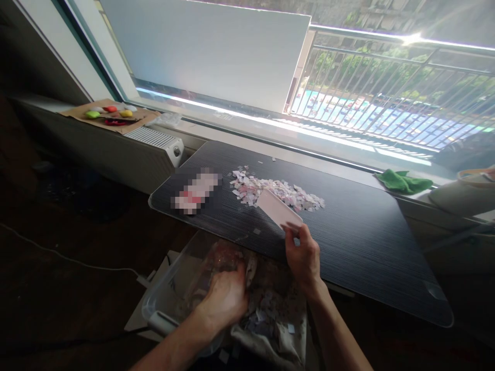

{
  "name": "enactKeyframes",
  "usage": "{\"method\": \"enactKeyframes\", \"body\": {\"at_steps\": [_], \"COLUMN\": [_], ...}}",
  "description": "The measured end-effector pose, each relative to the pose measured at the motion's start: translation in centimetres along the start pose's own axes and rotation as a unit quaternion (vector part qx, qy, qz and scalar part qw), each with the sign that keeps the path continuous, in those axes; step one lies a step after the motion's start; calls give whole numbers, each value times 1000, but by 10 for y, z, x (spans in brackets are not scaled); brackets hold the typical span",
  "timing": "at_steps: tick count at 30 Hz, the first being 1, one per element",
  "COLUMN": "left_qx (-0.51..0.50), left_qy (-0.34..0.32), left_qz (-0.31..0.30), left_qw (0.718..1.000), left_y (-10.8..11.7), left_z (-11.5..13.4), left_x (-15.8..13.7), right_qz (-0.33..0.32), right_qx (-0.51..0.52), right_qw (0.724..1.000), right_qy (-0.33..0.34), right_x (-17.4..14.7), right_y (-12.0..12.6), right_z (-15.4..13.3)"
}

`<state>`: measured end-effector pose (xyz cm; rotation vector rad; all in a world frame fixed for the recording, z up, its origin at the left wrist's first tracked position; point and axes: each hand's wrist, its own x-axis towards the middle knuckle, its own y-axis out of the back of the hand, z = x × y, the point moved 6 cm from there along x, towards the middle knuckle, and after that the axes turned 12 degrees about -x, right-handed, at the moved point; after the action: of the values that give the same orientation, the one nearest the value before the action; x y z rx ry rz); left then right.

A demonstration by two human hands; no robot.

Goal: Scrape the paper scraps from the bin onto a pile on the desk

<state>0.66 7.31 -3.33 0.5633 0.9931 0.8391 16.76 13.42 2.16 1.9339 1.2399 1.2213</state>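
My right hand [303, 255] pinches one end of a pale rectangular card [281, 210] between thumb and fingers. The card's far end touches the near side of a heap of small paper scraps [286, 193] on the dark table [359, 242]. Below the table's front edge, my left hand [228, 293] is closed on what looks like a clear plastic bag [220, 257]; most of its fingertips are hidden. That bag hangs inside a clear plastic bin [150, 304]. More paper scraps [266, 314] lie below, between my forearms. One stray scrap [257, 231] rests near the table edge.
A blurred-out pinkish item [197, 190] lies on the table's left part. Behind the table run a radiator [154, 141] and the window sill, with a green cloth [404, 181] at right. Small coloured items sit on brown paper [77, 109] at left. A white cable [77, 262] crosses the floor.
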Motion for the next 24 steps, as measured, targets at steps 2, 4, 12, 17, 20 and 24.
{"method": "enactKeyframes", "body": {"at_steps": [2, 4, 12, 17, 20, 24], "left_qx": [6, 8, 5, 5, 9, 11], "left_qy": [-1, -1, 2, -3, -8, 11], "left_qz": [0, -4, -13, 1, 8, -6], "left_qw": [1000, 1000, 1000, 1000, 1000, 1000], "left_y": [0, -1, -3, -4, -3, -1], "left_z": [0, 0, -1, -1, -1, 0], "left_x": [0, 1, 2, 2, 2, 1], "right_qz": [-4, -17, 12, -1, 7, 2], "right_qx": [-4, 7, 10, 6, -1, 8], "right_qw": [1000, 999, 998, 996, 997, 996], "right_qy": [10, 32, 59, 89, 75, 91], "right_x": [3, 3, 3, 8, 12, 15], "right_y": [-1, -2, 3, -2, -3, -6], "right_z": [0, -3, -9, -17, -16, -21]}}
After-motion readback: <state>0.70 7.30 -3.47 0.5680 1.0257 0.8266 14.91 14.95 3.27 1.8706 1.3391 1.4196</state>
